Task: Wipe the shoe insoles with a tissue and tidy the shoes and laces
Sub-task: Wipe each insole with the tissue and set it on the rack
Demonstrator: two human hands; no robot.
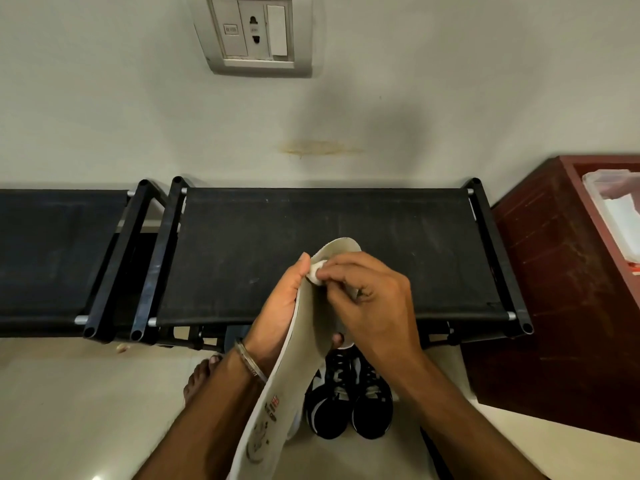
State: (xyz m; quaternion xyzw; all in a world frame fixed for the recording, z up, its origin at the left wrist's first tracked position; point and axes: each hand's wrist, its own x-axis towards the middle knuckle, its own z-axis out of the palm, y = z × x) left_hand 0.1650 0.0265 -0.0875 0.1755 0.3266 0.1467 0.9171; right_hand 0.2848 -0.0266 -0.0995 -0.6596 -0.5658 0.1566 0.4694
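The pale grey foam insole was held upright over the black fabric shoe rack. The left hand gripped its edge; the right hand pinched a small white tissue wad against its toe end. Hard rubbing might buckle the thin insole or shred the tissue. Black-and-white sneakers stood on the cream tiled floor below.

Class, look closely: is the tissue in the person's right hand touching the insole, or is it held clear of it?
Touching. The head view shows the right hand pinching the white tissue and pressing it against the insole, with no gap between them.
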